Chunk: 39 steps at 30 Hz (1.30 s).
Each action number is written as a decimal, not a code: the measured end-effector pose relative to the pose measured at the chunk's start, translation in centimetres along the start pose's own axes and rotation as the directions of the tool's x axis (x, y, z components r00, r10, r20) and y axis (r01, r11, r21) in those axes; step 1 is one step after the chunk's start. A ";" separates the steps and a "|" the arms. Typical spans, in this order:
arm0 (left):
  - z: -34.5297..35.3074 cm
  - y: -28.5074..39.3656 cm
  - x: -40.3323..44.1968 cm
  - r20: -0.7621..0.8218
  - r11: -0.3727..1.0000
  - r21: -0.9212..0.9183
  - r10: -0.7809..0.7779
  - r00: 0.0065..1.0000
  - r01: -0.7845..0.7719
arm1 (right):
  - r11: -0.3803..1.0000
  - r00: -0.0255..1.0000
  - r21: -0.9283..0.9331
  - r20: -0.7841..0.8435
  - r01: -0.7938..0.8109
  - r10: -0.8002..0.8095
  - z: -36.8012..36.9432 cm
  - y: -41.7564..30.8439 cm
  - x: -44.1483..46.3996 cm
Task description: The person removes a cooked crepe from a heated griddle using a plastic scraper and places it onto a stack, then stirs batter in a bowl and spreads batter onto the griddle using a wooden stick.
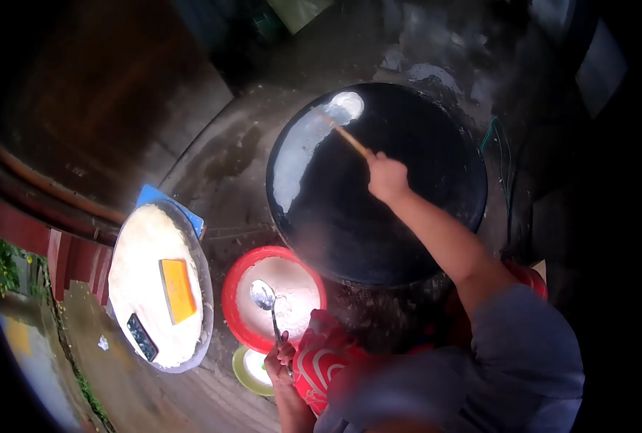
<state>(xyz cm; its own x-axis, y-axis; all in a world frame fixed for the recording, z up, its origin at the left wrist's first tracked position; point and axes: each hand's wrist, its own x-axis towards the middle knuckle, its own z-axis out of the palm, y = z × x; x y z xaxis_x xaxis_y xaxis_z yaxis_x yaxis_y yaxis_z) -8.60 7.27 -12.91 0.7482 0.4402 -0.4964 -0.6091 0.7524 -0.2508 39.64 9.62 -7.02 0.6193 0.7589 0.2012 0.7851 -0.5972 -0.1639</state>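
Spreads out as a gray-brown floor (198, 177), stained dark in patches left of the griddle (350, 206) and smeared pale beyond the far rim. Carries that griddle, black and round, right of centre. Also bears 2 bowls: 1 red bowl (232, 303) just beside the griddle's lower left edge, and 1 green bowl (241, 372) below, partly hidden. Has 1 white scrap (103, 343) at lower left. Includes 1 tray (207, 303) over a blue board (189, 216); cannot tell how high above the floor.
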 end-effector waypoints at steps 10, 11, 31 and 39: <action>-0.1 0.6 0.1 -0.032 1.000 -0.002 -0.018 0.999 0.018 | 1.000 0.998 -0.003 0.064 0.001 -0.001 -1.1 0.8 -4.5; -0.3 0.7 -0.3 -0.046 1.000 0.001 -0.021 0.999 0.021 | 0.994 0.998 -0.088 -0.020 -0.063 0.062 0.2 3.3 -2.5; -0.2 1.2 -0.1 -0.089 0.990 0.142 0.032 0.996 -0.020 | 0.988 0.998 -0.150 0.041 -0.041 0.047 -0.4 3.8 -4.6; 0.3 1.3 -0.1 -0.102 0.988 0.153 0.033 0.994 -0.017 | 0.976 0.977 0.045 0.009 -0.214 0.214 -2.8 4.3 -3.9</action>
<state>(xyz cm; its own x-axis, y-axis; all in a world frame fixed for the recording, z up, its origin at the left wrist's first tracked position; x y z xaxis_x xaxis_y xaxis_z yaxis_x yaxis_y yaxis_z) -9.43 8.37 -12.99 0.6968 0.4125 -0.5868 -0.5744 0.8109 -0.1119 40.61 3.43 -5.80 0.7728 0.6160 0.1525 0.6334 -0.7336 -0.2462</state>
